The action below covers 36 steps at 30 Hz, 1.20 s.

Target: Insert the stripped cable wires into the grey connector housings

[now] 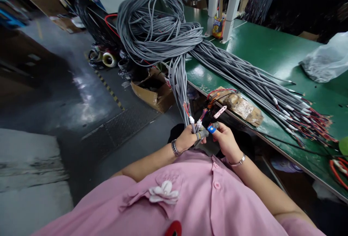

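My left hand is closed around grey cables in front of my body. White bands wrap these cables near their ends, and thin coloured wires stick out above. A grey covering is on a finger of this hand. Close beside it, my right hand has its fingers pinched together, with blue tape around the thumb. A bit of reddish wire shows at those fingertips, but what they hold is too small to make out. Behind the hands, more grey cables hang down over the table edge.
A large coil of grey cable lies on the green table, its stripped ends spread to the right. A taped brown block sits at the near edge. A plastic bag lies right; an open cardboard box stands below.
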### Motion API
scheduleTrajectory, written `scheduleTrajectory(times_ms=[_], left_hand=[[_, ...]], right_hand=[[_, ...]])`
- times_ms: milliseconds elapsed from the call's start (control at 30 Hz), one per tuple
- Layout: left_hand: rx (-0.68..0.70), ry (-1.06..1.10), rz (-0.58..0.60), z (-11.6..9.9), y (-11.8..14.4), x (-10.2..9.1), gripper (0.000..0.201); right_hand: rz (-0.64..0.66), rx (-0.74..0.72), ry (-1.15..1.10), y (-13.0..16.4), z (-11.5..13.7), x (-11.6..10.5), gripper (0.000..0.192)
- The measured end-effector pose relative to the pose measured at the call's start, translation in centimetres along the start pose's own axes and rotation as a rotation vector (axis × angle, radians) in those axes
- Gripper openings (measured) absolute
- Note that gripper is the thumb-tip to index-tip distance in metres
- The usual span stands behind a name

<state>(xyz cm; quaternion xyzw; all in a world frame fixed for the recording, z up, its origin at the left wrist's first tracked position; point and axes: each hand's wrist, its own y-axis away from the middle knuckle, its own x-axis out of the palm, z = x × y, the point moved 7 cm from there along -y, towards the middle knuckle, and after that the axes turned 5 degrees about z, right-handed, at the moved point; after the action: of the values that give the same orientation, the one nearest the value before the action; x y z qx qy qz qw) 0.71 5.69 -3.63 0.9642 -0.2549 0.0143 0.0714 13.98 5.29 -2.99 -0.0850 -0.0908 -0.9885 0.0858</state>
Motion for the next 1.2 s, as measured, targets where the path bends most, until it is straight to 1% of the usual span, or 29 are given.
scheduleTrajectory(times_ms=[100,233,300,367,500,567,667,800,900,1000,1200], left_hand=[[0.023,0.073,-0.066,-0.1,0.1,0.0,0.036],[0.052,0.154,-0.154,0.1,0.2,-0.2,0.033],[0.052,0.164,-0.177,0.1,0.3,-0.4,0.032],[0.03,0.112,-0.144,0.0,0.2,-0.4,0.032],[-0.032,-0.086,0.034,0.0,-0.1,0.4,0.034],[-0.041,-0.114,0.063,0.0,-0.1,0.4,0.036],[-0.026,-0.03,-0.019,-0.2,-0.2,-0.1,0.038],[-0.002,0.1,-0.17,-0.6,-0.2,-0.8,0.038],[0.015,0.152,-0.242,-0.7,0.0,-1.1,0.036],[0.003,0.19,-0.268,-0.3,0.0,-1.3,0.034],[0.022,0.277,-0.235,0.2,-0.1,-1.2,0.03]], right_hand=[[-0.039,0.037,-0.092,0.3,-0.7,-0.2,0.029],[-0.04,0.026,-0.152,0.5,-0.9,0.2,0.027],[-0.042,0.025,-0.167,0.5,-0.9,0.3,0.026],[-0.046,0.027,-0.166,0.4,-0.8,0.3,0.025],[-0.005,0.022,-0.092,0.0,-0.3,0.6,0.027],[0.014,0.006,-0.026,-0.2,0.1,0.6,0.029],[-0.003,-0.003,0.011,-0.3,0.2,0.4,0.029],[-0.064,0.023,-0.048,0.2,-0.4,0.0,0.029],[-0.058,0.02,-0.056,0.6,-0.5,0.2,0.028],[-0.027,0.01,-0.031,0.8,-0.4,0.4,0.027],[0.043,-0.01,0.038,1.0,-0.1,0.6,0.025]])
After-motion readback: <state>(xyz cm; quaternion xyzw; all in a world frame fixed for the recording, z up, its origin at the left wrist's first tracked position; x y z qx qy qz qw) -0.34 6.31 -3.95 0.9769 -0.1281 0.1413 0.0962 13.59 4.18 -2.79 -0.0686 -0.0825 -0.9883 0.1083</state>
